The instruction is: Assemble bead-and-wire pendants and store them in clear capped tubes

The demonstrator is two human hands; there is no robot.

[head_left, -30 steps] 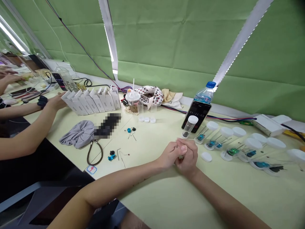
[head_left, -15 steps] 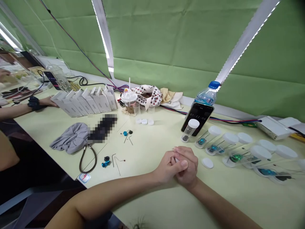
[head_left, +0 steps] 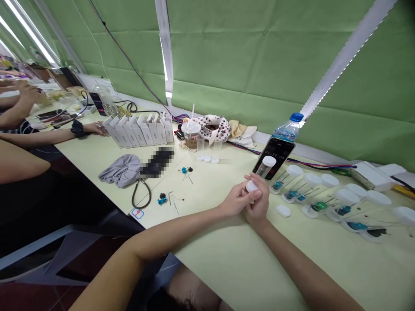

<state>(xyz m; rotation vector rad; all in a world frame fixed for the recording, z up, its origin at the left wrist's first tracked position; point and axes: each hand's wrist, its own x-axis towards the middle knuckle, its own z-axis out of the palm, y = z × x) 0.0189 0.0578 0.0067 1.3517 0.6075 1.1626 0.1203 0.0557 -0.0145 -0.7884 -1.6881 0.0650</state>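
My left hand (head_left: pixel 236 202) and my right hand (head_left: pixel 259 206) are closed together, fingers wrapped over each other. A round white lid (head_left: pixel 252 186) shows between them near the top; whatever lies under it is covered by my fingers. Just behind the hands stands a clear tube with a white cap (head_left: pixel 269 161). To their right, a loose white lid (head_left: pixel 283 211) lies flat on the table (head_left: pixel 220 242). Further right are several white-capped clear tubes, one with a green part (head_left: pixel 319 206) inside and others with blue parts.
A phone with a timer (head_left: pixel 278 151) leans against a water bottle (head_left: pixel 288 128). Small blue parts (head_left: pixel 162 198) and hex keys lie left. Beyond are white boxes (head_left: pixel 139 131), a drink cup (head_left: pixel 190 131), a grey pouch (head_left: pixel 120 170) and another person's hand (head_left: pixel 94 128).
The view has shifted, so the table items sit further right and higher on the left side. The white lid between my clasped hands now shows more clearly.
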